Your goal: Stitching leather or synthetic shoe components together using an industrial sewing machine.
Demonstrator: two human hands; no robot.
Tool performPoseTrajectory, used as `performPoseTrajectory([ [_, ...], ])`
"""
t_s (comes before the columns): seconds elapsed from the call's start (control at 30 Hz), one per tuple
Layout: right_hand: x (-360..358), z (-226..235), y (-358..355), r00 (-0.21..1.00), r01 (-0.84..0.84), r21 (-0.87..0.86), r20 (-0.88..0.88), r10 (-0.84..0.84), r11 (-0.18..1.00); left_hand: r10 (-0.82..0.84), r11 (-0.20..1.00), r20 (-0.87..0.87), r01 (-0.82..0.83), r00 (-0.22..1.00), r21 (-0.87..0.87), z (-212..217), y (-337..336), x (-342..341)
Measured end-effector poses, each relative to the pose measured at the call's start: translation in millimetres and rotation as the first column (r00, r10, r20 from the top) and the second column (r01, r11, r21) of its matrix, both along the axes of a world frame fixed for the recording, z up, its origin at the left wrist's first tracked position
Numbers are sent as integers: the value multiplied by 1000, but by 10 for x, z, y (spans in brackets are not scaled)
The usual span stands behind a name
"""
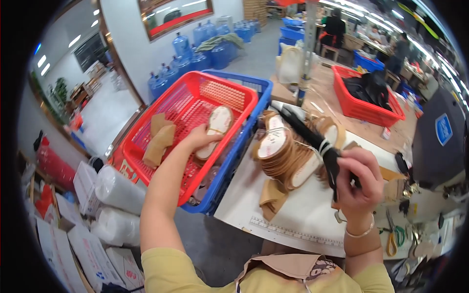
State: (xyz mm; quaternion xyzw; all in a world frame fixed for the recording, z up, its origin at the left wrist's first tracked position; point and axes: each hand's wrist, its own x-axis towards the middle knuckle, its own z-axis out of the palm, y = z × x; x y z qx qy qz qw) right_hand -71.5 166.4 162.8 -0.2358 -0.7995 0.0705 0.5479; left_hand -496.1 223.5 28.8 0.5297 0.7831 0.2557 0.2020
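My left hand (200,137) is down inside a red plastic basket (213,78), its fingers round a tied stack of pale insoles (220,118). Folded tan pieces (159,144) lie beside it in the basket. Over the white table (234,210), my right hand (361,178) is closed on a bundle of black strips (305,131), bound with white ties and slanting up to the left. Beneath the bundle are several string-tied stacks of tan insoles (274,144) with white tops, partly hidden by it. A folded tan piece (271,199) lies at their near side.
The red basket rests on a blue basket (267,87) left of the table. A ruler strip (293,235) runs along the table's near edge. Scissors (392,237) and a dark machine (439,141) are at right. Another red basket (369,113) holds black material. People work far behind.
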Motion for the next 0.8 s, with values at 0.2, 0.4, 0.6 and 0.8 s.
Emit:
performPoseTrajectory([
  [0.2, -105, -413, 406, 942, 162, -48, 305, -140, 986, 219, 972, 334, -175, 917, -156, 451, -441, -122],
  [0.4, 202, -793, -164, 923, -142, -129, 341, 178, 982, -495, 758, 780, -247, 384, 603, 1086, -1166, 517],
  [0.6, 765, -983, -817, 952, -302, -407, -82, 294, 862, -597, 736, 755, 189, -272, 650, 414, -1500, 2759],
  [0.8, 1774, -1206, -1231, 995, 88, -363, -13, -100, 927, -92, 939, 729, 184, -678, 289, -302, -1548, 4353],
])
